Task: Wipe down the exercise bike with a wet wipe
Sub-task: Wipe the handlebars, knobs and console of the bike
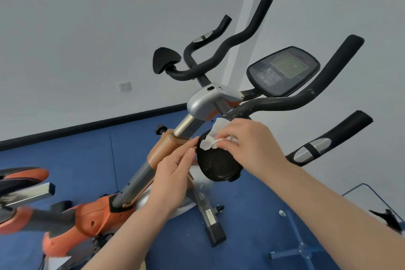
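An orange and grey exercise bike (157, 153) with black handlebars (285, 103) and a console screen (282, 70) fills the middle of the view. A black oval elbow pad (217, 164) sits below the handlebar stem. My right hand (254, 142) pinches a crumpled white wet wipe (213, 138) against the pad's upper edge. My left hand (175, 175) reaches to the pad's left rim, its fingertips touching the edge next to the wipe. The second elbow pad (165, 59) stands at the far side.
The bike's orange and black saddle (24, 177) juts in at the left. Blue floor (76, 155) surrounds the bike, with a small white scrap (282, 213) lying on it. A blue metal frame (302, 245) with a glass panel stands at lower right. Grey walls rise behind.
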`<state>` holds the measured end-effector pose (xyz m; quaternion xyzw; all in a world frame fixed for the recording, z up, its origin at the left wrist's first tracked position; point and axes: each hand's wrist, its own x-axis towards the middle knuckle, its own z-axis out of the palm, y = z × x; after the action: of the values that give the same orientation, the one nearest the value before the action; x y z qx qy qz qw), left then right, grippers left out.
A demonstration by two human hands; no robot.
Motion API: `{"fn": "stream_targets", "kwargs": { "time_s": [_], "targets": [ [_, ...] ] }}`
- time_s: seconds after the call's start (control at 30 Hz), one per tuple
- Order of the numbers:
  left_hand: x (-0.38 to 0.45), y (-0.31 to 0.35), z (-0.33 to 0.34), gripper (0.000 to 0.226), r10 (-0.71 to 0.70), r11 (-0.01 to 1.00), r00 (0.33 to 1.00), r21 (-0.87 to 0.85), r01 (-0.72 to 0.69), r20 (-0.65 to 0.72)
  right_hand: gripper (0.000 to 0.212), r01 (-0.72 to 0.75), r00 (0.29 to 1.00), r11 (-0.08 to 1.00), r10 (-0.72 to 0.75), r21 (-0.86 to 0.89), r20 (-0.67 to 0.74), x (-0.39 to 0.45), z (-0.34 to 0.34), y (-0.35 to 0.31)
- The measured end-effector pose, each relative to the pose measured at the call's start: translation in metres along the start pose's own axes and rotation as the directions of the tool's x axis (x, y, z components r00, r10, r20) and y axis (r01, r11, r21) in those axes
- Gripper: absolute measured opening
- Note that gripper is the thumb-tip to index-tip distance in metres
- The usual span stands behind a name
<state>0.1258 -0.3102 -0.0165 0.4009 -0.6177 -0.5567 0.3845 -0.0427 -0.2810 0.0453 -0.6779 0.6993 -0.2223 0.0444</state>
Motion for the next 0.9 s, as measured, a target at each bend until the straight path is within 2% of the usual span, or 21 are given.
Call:
{"fn": "stream_targets", "kwargs": {
  "time_s": [0.07, 0.1, 0.17, 0.23, 0.33, 0.4, 0.43, 0.5, 0.57, 0.63, 0.77, 0.9],
  "targets": [
    [0.002, 0.001, -0.002, 0.03, 0.007, 1.0, 1.0, 0.012, -0.007, 0.007, 0.007, -0.025, 0.993, 0.997, 0.016, -0.078, -0.117, -0.001, 0.016, -0.009],
    [0.004, 0.0, -0.002, 0.03, 0.007, 1.0, 1.0, 0.015, -0.007, 0.011, 0.008, -0.054, 0.992, 0.992, 0.04, -0.118, -0.117, 0.0, 0.02, -0.013],
    [0.008, -0.001, -0.003, 0.03, 0.008, 1.0, 1.0, 0.01, -0.008, 0.025, 0.011, -0.098, 0.995, 0.97, 0.096, -0.223, -0.02, 0.002, 0.021, -0.018],
    [0.012, -0.001, -0.005, 0.03, 0.025, 1.0, 0.997, 0.01, -0.026, 0.066, 0.013, -0.061, 0.987, 0.96, 0.098, -0.275, 0.124, -0.001, 0.02, -0.025],
    [0.02, 0.0, -0.016, 0.03, 0.028, 1.0, 0.988, 0.005, -0.029, 0.151, 0.013, -0.05, 0.952, 0.98, 0.105, -0.192, 0.289, -0.015, 0.016, -0.035],
    [0.025, -0.001, -0.026, 0.029, 0.018, 0.999, 0.977, 0.022, -0.024, 0.211, 0.007, -0.163, 0.925, 0.981, 0.189, -0.105, 0.331, -0.017, 0.008, -0.035],
    [0.028, -0.002, -0.031, 0.029, 0.017, 0.999, 0.971, 0.033, -0.025, 0.239, 0.002, -0.232, 0.927, 0.972, 0.234, -0.044, 0.294, -0.015, 0.005, -0.034],
    [0.033, -0.004, -0.038, 0.029, 0.014, 0.998, 0.958, 0.052, -0.031, 0.286, 0.006, -0.301, 0.95, 0.953, 0.297, 0.026, 0.094, -0.008, 0.009, -0.032],
    [0.037, -0.005, -0.041, 0.03, 0.015, 0.998, 0.948, 0.052, -0.033, 0.318, 0.007, -0.315, 0.947, 0.949, 0.312, -0.028, -0.073, -0.004, 0.023, -0.036],
    [0.037, -0.003, -0.041, 0.03, 0.033, 0.999, 0.943, 0.027, -0.045, 0.331, 0.008, -0.325, 0.939, 0.941, 0.309, -0.091, -0.152, -0.006, 0.04, -0.044],
    [0.038, 0.001, -0.035, 0.027, 0.072, 0.997, 0.945, -0.009, -0.073, 0.318, 0.004, -0.317, 0.949, 0.92, 0.305, -0.23, -0.084, -0.016, 0.051, -0.057],
    [0.043, -0.002, -0.035, 0.029, 0.079, 0.997, 0.932, -0.003, -0.083, 0.353, 0.009, -0.24, 0.963, 0.948, 0.26, -0.206, 0.074, -0.032, 0.035, -0.054]
  ]
}}
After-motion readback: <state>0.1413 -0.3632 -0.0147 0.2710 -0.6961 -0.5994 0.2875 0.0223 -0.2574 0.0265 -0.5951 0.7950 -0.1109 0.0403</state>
